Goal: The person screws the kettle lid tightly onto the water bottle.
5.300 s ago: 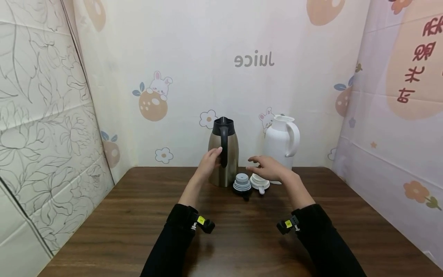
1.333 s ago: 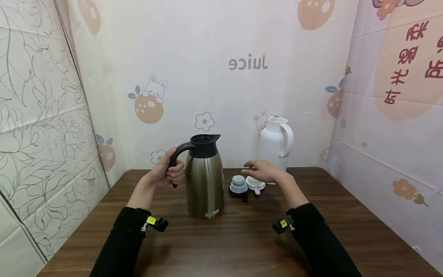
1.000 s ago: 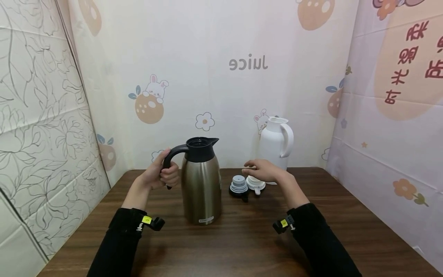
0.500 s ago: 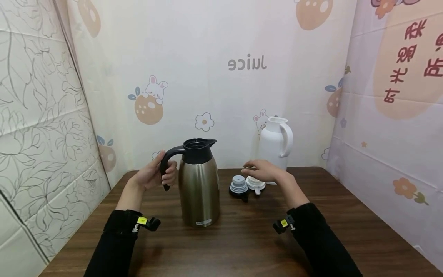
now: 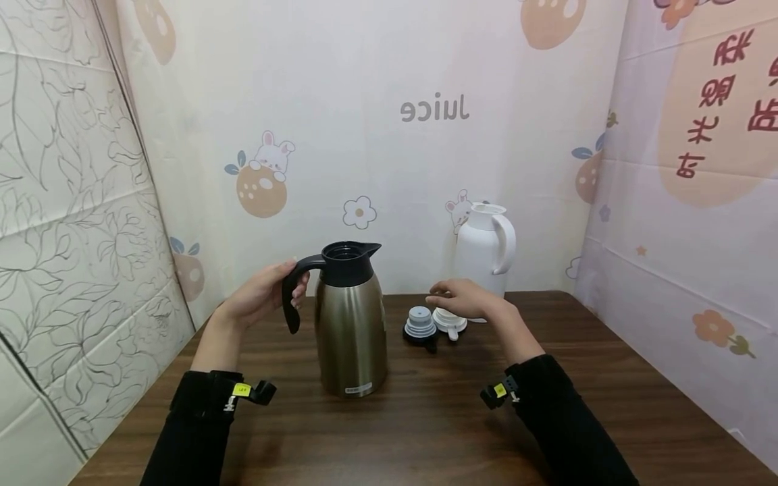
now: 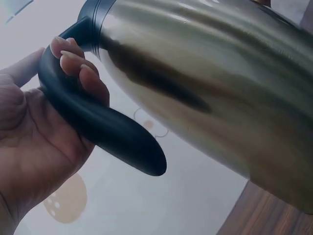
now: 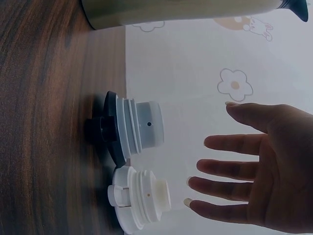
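Observation:
A steel vacuum jug (image 5: 351,337) with a black collar and spout stands upright on the table, its mouth uncovered. My left hand (image 5: 261,293) is at its black handle (image 6: 93,120); in the left wrist view the fingers curl loosely round the handle's upper part, and the palm lies beside it. My right hand (image 5: 464,298) hovers with fingers extended and holds nothing. Near it sit two upturned stoppers: a grey one on a black cap (image 7: 149,125) and a white one (image 7: 146,198), which the hand partly covers in the head view.
A white jug (image 5: 483,253) with a loop handle stands at the back right, against the printed wall cloth (image 5: 340,101). Brown wood-grain tabletop (image 5: 419,418) stretches in front of the jugs. Cloth panels close off both sides.
The steel jug has come from the back to the front left, its handle turned leftward. In the last second my left hand's hold on the handle has loosened. The right hand has stayed put.

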`<state>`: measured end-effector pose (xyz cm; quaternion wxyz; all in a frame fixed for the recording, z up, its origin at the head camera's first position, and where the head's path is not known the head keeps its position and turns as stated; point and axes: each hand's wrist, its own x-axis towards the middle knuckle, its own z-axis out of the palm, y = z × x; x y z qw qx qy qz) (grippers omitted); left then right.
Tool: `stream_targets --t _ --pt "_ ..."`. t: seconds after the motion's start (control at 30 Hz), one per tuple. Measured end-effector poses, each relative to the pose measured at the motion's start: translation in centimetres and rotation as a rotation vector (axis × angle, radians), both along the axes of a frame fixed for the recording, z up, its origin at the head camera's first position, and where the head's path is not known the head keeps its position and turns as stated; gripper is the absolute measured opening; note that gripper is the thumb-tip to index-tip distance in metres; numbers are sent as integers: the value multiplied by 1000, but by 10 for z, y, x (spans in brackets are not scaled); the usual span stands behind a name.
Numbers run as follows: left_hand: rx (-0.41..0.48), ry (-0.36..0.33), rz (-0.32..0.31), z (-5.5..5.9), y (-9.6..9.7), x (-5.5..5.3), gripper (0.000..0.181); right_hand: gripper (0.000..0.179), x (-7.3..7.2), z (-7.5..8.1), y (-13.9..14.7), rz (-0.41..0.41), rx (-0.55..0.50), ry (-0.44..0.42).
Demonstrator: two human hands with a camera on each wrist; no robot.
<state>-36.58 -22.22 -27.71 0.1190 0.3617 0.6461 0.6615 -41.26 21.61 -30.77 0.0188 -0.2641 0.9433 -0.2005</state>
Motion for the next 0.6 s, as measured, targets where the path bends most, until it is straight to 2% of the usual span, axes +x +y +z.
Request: stream_targets --t 0.37,0.6 --pt "-37 0 108 3 13 5 48 55 -2 0 0 -1 6 -11" --pt "-60 -5 128 6 19 6 50 52 -2 -1 1 -2 2 -19"
